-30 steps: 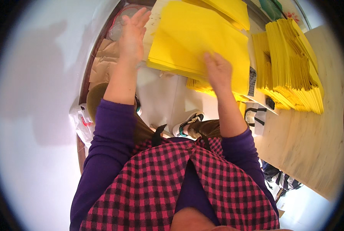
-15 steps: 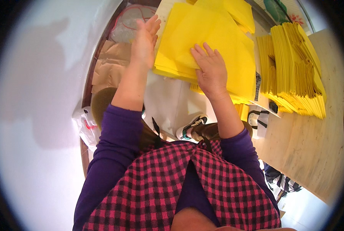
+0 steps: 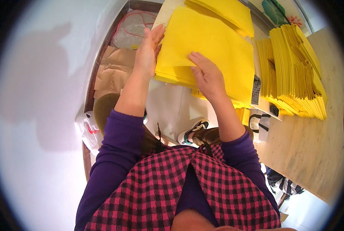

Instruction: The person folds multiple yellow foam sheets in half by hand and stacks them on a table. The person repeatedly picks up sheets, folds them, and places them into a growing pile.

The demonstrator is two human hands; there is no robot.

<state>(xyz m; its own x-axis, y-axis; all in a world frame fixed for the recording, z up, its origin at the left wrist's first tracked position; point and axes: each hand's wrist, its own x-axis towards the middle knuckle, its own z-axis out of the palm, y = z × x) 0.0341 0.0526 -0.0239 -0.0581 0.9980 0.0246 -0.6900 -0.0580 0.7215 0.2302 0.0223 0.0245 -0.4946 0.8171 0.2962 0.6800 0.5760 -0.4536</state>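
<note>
A stack of flat yellow fabric pieces (image 3: 218, 42) lies in front of me on a pale board. Beside the stack's left edge, my left hand (image 3: 148, 52) stands on edge, palm toward the stack and fingers stretched out. My right hand (image 3: 208, 75) is at the near side of the same stack, fingers extended close together over the top piece and thumb low by its near edge. Whether the right fingertips press on the fabric cannot be made out. Neither hand visibly grips anything.
More yellow pieces (image 3: 233, 15) lie behind the stack. Thick bundles of folded yellow fabric (image 3: 291, 73) rest on the wooden table (image 3: 306, 142) at right. Brown paper (image 3: 112, 69) and a clear plastic bag (image 3: 131, 32) are at left, beside the white wall (image 3: 37, 115).
My right hand has turned more on edge, its spread fingers drawing together. My left hand has shifted slightly right, closer to the stack's edge. The top yellow piece now lies more even.
</note>
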